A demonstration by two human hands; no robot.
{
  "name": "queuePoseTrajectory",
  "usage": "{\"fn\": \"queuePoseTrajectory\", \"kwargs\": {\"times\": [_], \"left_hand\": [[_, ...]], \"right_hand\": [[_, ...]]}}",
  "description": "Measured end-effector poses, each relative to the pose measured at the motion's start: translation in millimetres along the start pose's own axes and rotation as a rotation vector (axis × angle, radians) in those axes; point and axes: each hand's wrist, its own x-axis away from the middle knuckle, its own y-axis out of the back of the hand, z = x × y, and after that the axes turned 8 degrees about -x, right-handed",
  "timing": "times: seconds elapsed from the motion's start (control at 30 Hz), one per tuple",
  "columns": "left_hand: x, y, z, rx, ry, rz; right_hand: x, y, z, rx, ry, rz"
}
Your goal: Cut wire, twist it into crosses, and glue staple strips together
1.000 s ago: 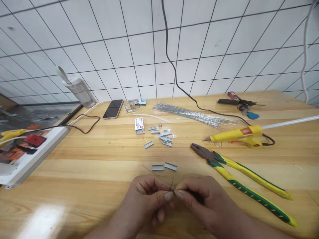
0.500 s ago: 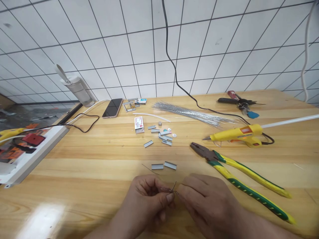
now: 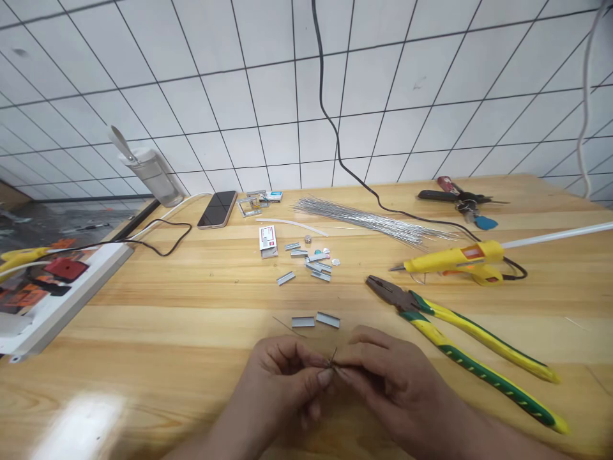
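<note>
Thumb and forefinger of my left hand [image 3: 287, 383] pinch a short piece of thin wire [image 3: 334, 355], its end poking up between the fingertips. My right hand [image 3: 393, 383] meets it there, thumb and fingers closed on the same wire; most of the wire is hidden by the fingers. Just beyond the hands lie two strips of grey staples [image 3: 303, 322] and one loose thin wire [image 3: 288, 325]. To the right rest large pliers [image 3: 390, 291] with yellow and green handles.
Behind are more staple strips [image 3: 286, 278], a small staple box [image 3: 267, 241], a bundle of wires [image 3: 364, 217] and a phone [image 3: 217, 209]. A yellow glue gun [image 3: 454, 260] lies right, keys [image 3: 467, 204] behind it. At left are a power strip [image 3: 71, 306] and a bottle [image 3: 156, 176].
My right hand has turned and its fingers have shifted, so its thumb and fingertips now meet my left fingertips at the wire. The left hand has hardly moved.
</note>
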Motion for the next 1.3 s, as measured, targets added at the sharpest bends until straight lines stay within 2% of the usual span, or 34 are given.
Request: {"fn": "queuePoseTrajectory", "kwargs": {"times": [0.1,0.33,0.5,0.7,0.87,1.03,1.1,1.2,1.3], "left_hand": [[0,-0.7,2,-0.010,-0.007,-0.015],[2,-2.2,-1,-0.014,-0.011,-0.009],[4,-5.4,-5,-0.034,0.026,-0.016],[6,-7.3,-8,-0.117,0.035,-0.036],[8,5.3,-16,-0.349,-0.161,-0.034],[8,17.8,-21,-0.735,-0.545,-0.034],[7,18.8,-21,-0.847,-0.659,-0.026],[7,18.3,-19,-0.957,-0.759,-0.041],[8,17.9,-16,-1.016,-0.793,-0.045]], "right_hand": [[0,-2,2,-0.056,-0.073,-0.027],[-1,-4,5,-0.303,-0.442,-0.015],[-6,-3,9,-0.433,-0.532,-0.008],[-8,-2,9,-0.461,-0.591,0.010],[-11,-1,10,-0.469,-0.638,0.028],[-12,-2,9,-0.447,-0.667,0.033],[-12,-2,9,-0.439,-0.678,0.036],[-12,-2,9,-0.419,-0.677,0.054],[-12,-2,9,-0.405,-0.665,0.067]]}}
